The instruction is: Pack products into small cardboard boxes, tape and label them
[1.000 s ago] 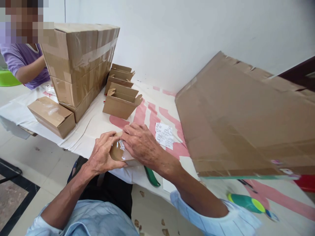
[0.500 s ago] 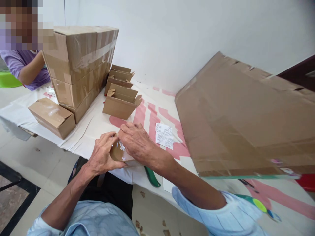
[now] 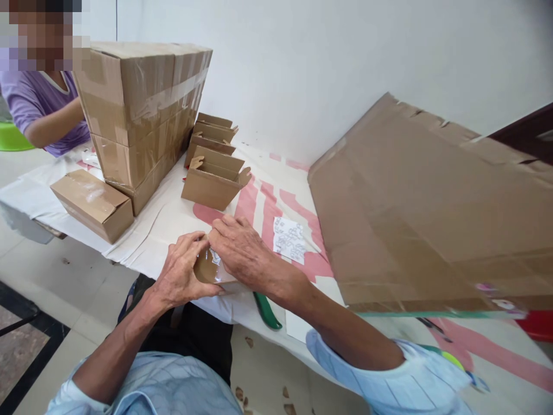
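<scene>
Down at the table [image 3: 164, 225] edge, both hands meet on a small box [image 3: 206, 270]. The left hand [image 3: 181, 274] curls its fingers tight around its near end, and the right hand [image 3: 242, 253] lies over its top with fingers closed on it. Just right of the small box lies one label sheet [image 3: 288, 237]. Beyond it stand three open cartons [image 3: 215, 184], and farther right spreads one big cardboard sheet [image 3: 432, 213].

Pale blue shirt w/ thin check lines, sleeves [image 3: 389, 374] pushed up past elbows. Bare forearms, no watch or rings. Dark trousers [image 3: 203, 340].
</scene>
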{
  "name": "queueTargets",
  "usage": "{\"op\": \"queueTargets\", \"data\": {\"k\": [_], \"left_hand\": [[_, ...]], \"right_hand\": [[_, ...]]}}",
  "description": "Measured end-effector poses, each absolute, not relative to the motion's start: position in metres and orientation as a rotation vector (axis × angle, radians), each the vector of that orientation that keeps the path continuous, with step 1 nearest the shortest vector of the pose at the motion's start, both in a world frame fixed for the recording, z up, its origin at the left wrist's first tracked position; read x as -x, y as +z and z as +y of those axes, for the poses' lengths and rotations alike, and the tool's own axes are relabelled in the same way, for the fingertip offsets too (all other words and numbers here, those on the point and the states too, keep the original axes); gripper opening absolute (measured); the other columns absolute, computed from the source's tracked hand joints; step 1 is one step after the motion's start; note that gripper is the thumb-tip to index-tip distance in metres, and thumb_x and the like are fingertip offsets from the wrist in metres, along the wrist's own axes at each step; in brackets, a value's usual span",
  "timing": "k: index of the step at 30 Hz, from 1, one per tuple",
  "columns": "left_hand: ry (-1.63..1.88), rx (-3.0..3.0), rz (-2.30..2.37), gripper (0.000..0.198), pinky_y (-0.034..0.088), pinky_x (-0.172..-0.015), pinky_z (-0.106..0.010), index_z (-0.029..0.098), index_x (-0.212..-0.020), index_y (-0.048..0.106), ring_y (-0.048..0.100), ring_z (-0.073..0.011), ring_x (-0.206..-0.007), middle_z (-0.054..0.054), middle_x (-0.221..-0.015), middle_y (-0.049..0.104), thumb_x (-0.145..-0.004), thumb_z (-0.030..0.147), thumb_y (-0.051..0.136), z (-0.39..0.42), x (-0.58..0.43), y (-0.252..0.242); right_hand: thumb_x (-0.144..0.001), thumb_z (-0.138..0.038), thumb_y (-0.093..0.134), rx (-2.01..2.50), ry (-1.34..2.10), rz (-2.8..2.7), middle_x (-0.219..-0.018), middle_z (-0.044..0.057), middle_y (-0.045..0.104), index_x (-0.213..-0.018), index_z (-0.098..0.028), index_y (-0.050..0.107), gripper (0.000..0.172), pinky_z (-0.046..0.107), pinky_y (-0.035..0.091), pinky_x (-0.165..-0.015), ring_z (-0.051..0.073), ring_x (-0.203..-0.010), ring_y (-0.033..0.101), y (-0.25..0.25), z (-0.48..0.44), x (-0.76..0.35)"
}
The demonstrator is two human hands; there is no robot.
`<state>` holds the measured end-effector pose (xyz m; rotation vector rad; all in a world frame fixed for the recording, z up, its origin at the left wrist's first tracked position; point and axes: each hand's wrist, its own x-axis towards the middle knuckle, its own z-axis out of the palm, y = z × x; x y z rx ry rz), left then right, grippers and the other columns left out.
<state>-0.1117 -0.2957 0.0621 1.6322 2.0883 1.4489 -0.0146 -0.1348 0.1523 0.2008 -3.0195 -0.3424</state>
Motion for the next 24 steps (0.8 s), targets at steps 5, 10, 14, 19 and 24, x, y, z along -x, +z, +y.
{"op": "queueTargets", "data": {"k": [5,10,14,19,24], "left_hand": [[1.443,-1.636,2.098,0.101,0.042,-0.118,-0.064,0.023,-0.145,0.059,0.051,-0.0438,-0.144,-0.021,-0.152,0.057,-0.056,0.043,0.103,-0.296,0.112,0.062],[1.429,-1.629,2.106,0.102,0.041,-0.119,-0.063,0.024,-0.147,0.058,0.050,-0.0435,-0.145,-0.020,-0.152,0.056,-0.058,0.046,0.102,-0.297,0.112,0.063],[1.410,-1.626,2.116,0.104,0.041,-0.120,-0.062,0.024,-0.150,0.057,0.051,-0.0432,-0.145,-0.020,-0.153,0.056,-0.058,0.046,0.102,-0.297,0.111,0.065],[1.403,-1.620,2.117,0.105,0.039,-0.121,-0.063,0.027,-0.152,0.054,0.050,-0.0432,-0.146,-0.018,-0.155,0.055,-0.060,0.045,0.101,-0.297,0.111,0.064],[1.420,-1.625,2.109,0.103,0.040,-0.120,-0.064,0.026,-0.148,0.057,0.050,-0.0438,-0.146,-0.020,-0.154,0.055,-0.058,0.046,0.102,-0.296,0.112,0.062]], "right_hand": [[-0.096,-0.005,0.050,-0.243,-0.184,-2.988,-0.092,0.011,0.063,-0.093,-0.017,0.067,0.021,0.041,0.037,-0.081,0.027,-0.088,0.049,0.147,-0.127,0.016],[-0.101,-0.004,0.043,-0.199,0.010,-2.966,-0.095,0.010,0.063,-0.092,-0.017,0.066,0.028,0.039,0.041,-0.086,0.025,-0.090,0.052,0.148,-0.118,0.019],[-0.100,-0.004,0.047,-0.284,0.054,-3.001,-0.096,0.009,0.063,-0.089,-0.017,0.067,0.026,0.039,0.042,-0.087,0.024,-0.091,0.052,0.155,-0.113,0.017],[-0.099,-0.008,0.053,-0.290,-0.007,-3.019,-0.095,0.009,0.061,-0.088,-0.017,0.067,0.020,0.038,0.042,-0.085,0.023,-0.090,0.051,0.160,-0.116,0.015],[-0.101,-0.009,0.052,-0.292,0.001,-3.038,-0.093,0.008,0.062,-0.086,-0.017,0.066,0.022,0.038,0.041,-0.088,0.023,-0.091,0.052,0.156,-0.115,0.019]]}}
